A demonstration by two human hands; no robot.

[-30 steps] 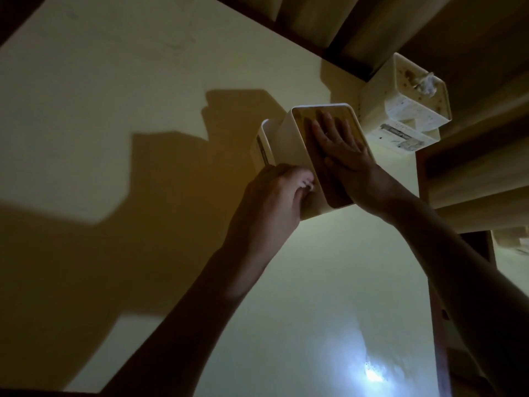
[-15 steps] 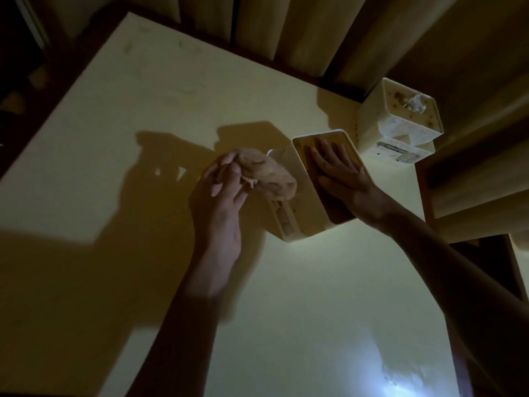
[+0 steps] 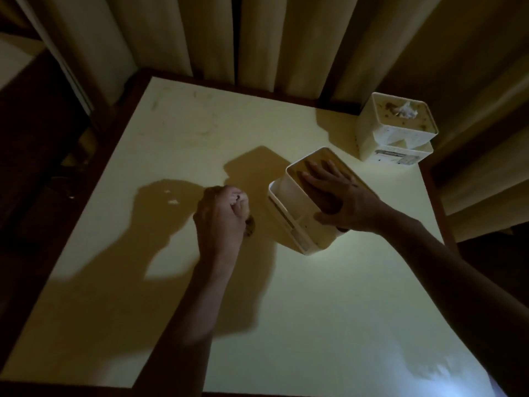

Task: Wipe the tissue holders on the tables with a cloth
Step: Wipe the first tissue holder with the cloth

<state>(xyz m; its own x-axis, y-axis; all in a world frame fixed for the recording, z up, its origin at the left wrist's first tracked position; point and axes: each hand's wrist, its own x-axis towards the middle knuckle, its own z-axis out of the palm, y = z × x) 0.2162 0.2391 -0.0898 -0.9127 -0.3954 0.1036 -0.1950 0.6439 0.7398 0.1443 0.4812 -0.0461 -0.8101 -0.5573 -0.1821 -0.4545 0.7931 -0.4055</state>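
- Tissue holder [image 3: 297, 207] tilted on surface [image 3: 315, 310], right hand [image 3: 340, 196] flat on it, thumb hooked under.
- Left hand [image 3: 223, 216] has pulled away, fist balling cloth [image 3: 249, 224]; wipe paused, second holder [image 3: 396, 130] pending.

The near tissue holder [image 3: 297, 216] looks like smooth white plastic, the table [image 3: 286, 310] top is smooth and a bit shiny with a dark wood edge.

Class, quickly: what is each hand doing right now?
Left hand: closed around the cloth.
Right hand: open, fingers flat on the tissue holder.
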